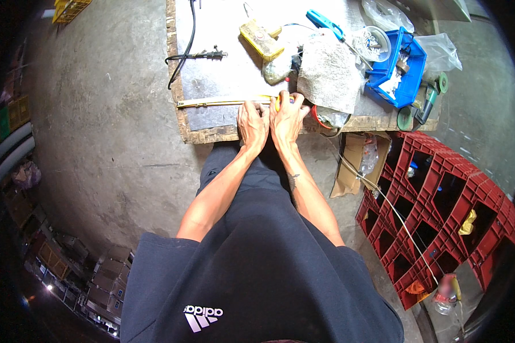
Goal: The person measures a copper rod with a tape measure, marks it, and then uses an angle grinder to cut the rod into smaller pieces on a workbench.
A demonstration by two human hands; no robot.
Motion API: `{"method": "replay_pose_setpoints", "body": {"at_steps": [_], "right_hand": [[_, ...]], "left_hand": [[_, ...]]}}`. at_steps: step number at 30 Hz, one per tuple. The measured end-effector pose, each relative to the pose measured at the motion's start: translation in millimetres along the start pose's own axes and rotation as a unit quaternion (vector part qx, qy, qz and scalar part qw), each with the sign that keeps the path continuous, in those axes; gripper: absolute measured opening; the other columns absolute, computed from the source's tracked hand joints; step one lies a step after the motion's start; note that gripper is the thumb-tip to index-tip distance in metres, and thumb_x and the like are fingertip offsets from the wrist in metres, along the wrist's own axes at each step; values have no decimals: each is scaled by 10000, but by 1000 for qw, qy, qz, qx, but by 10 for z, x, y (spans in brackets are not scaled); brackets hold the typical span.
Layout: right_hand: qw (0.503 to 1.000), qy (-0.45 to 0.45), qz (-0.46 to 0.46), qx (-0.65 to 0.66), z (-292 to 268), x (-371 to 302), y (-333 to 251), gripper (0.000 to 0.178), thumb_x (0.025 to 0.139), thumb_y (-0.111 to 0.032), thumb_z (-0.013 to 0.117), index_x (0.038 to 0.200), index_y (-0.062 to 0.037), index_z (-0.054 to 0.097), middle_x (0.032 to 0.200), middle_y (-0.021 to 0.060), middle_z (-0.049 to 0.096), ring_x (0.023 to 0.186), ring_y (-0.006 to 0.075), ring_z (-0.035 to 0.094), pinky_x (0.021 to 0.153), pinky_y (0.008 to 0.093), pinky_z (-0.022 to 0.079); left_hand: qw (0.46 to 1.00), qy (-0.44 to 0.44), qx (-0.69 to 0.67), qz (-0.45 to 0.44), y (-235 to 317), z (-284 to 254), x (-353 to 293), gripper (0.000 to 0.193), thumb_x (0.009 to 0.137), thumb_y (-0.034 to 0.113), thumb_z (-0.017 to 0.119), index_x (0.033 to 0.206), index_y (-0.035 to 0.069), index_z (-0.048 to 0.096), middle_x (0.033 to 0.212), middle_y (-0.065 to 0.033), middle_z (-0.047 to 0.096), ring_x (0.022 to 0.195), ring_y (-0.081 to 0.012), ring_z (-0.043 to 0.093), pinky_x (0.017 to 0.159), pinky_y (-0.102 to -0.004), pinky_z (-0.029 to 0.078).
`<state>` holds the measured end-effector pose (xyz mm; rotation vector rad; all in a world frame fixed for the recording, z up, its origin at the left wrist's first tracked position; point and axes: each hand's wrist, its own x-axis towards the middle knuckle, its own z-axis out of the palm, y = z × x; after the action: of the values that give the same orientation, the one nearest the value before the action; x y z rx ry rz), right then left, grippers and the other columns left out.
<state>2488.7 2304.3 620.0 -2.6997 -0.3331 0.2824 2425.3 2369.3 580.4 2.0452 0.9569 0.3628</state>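
Observation:
A yellow tape measure sits under the fingers of my right hand, which is closed round it at the table's near side. Its long pale blade runs left along the tabletop almost to the left edge. Beside it on the near side, my left hand has its fingers bent down and bunched against the blade's lower edge. What those fingertips pinch is hidden under them. Just right of my right hand, a red-rimmed container is partly covered by a grey-white cloth.
Further back on the wooden table are a yellow-cased tool, a black plug cord, a blue-handled tool, a tub of small parts, a blue bin and an angle grinder. Red plastic pallets stand at right.

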Motion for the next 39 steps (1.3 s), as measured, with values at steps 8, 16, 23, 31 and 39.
{"method": "replay_pose_setpoints", "body": {"at_steps": [8, 16, 23, 31, 39], "right_hand": [[1000, 4, -4, 3, -4, -1, -5, 280, 971, -290, 714, 1191, -139, 627, 1272, 179, 497, 1100, 434, 501, 780, 530, 546], [1000, 6, -5, 4, -2, 3, 1, 285, 966, -285, 718, 1191, -135, 628, 1263, 182, 503, 1095, 435, 502, 796, 527, 540], [1000, 7, -3, 6, -5, -1, -3, 283, 960, -289, 722, 1184, -142, 632, 1259, 176, 503, 1097, 430, 501, 799, 529, 543], [1000, 9, -8, 1, 11, 7, 2, 283, 961, -284, 719, 1186, -139, 626, 1251, 178, 499, 1091, 431, 498, 790, 530, 541], [1000, -2, -4, 5, -24, -1, 3, 287, 961, -288, 720, 1187, -135, 628, 1250, 179, 500, 1088, 432, 499, 795, 529, 538]], "left_hand": [[1000, -2, 3, -5, 29, -23, 21, 216, 893, 70, 711, 977, -16, 532, 864, -201, 617, 863, -398, 610, 769, -509, 492], [1000, -14, -12, -10, 22, -25, 17, 210, 904, 72, 705, 973, -16, 526, 863, -201, 609, 851, -398, 604, 759, -508, 489], [1000, -13, -10, -4, 18, -26, 38, 212, 911, 88, 700, 960, -14, 521, 852, -201, 603, 841, -400, 595, 753, -505, 484], [1000, -11, -21, 2, 43, -41, 50, 213, 911, 90, 696, 942, -13, 512, 844, -212, 593, 836, -419, 588, 739, -521, 473], [998, -41, 16, 43, -8, -54, -16, 192, 900, 69, 668, 968, -17, 510, 862, -223, 599, 871, -435, 593, 780, -537, 469]]}}
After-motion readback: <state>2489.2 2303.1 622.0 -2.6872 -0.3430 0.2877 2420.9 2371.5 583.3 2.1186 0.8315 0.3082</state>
